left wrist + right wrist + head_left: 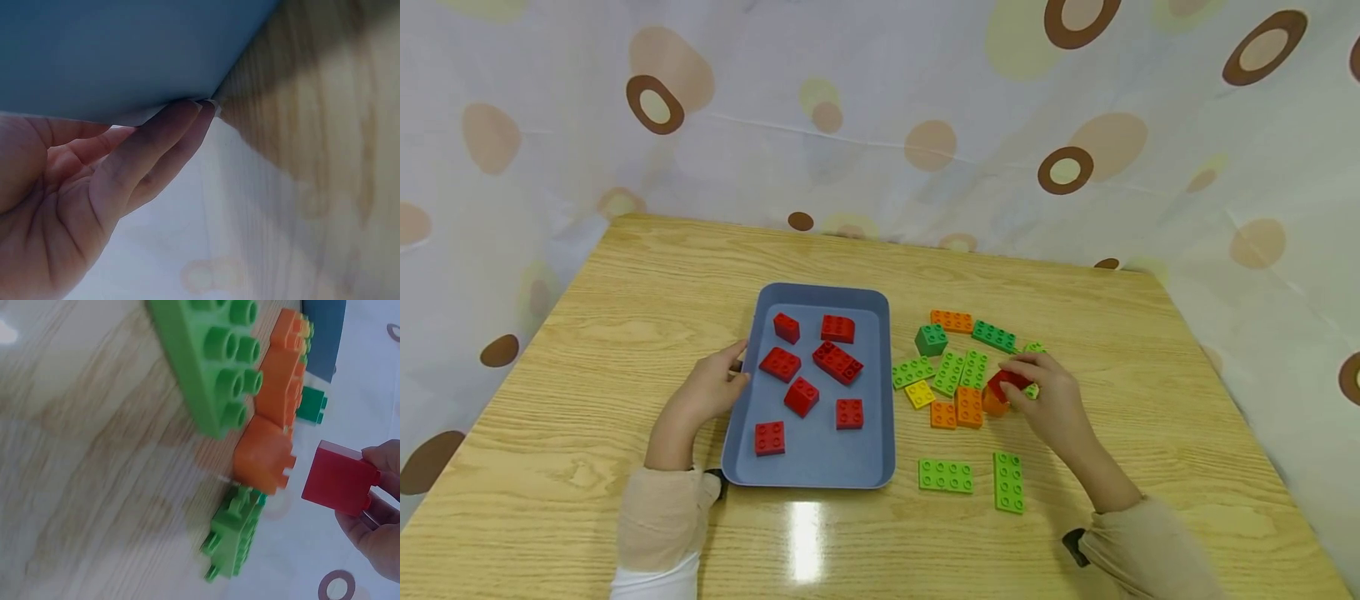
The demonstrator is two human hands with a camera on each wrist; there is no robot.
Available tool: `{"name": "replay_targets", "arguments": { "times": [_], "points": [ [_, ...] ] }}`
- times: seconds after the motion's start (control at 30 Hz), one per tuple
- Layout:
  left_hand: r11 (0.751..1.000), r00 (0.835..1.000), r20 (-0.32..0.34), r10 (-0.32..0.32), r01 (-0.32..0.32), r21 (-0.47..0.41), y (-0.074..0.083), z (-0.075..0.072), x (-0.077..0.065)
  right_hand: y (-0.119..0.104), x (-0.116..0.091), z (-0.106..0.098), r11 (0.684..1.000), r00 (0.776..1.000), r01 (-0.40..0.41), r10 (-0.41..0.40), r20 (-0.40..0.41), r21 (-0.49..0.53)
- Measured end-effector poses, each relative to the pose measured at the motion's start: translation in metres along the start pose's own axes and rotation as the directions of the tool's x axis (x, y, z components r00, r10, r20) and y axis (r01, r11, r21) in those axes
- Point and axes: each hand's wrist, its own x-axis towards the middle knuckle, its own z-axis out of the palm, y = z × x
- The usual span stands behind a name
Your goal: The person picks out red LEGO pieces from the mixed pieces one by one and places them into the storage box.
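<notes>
My left hand point(703, 392) rests against the outer left wall of the blue-grey tray point(735, 433). In the left wrist view its fairly straight fingers point(147, 153) touch the tray's side. Several red toy bricks, among them one brick point(780, 364), lie spread inside the tray. Over the loose bricks to the right, my right hand point(1051, 396) pinches a red brick point(340, 478) between thumb and fingers. An orange brick point(262, 453) stands just below the held one, and a light green brick point(231, 531) is close by.
Right of the tray lies a group of bricks: a yellow one point(920, 394), a dark green one point(932, 339) and several orange and light green ones. Two long light green bricks point(945, 476) point(1008, 482) lie nearer the front. A patterned curtain point(880, 125) hangs behind the wooden table point(662, 275).
</notes>
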Motion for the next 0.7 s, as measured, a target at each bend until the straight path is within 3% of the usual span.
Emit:
{"name": "replay_targets", "arguments": {
  "times": [0.37, 0.7],
  "points": [
    [1.000, 1.000, 0.013, -0.023, 0.023, 0.000, 0.000, 0.000, 0.001, -0.031, 0.010, 0.018, 0.993, 0.996, 0.086, -0.089, 0.025, 0.078],
    [1.000, 1.000, 0.006, -0.006, 0.006, -0.008, 0.001, -0.001, 0.000, -0.059, 0.020, 0.037, 0.973, 0.982, 0.179, -0.187, 0.037, 0.146]
  ]
}}
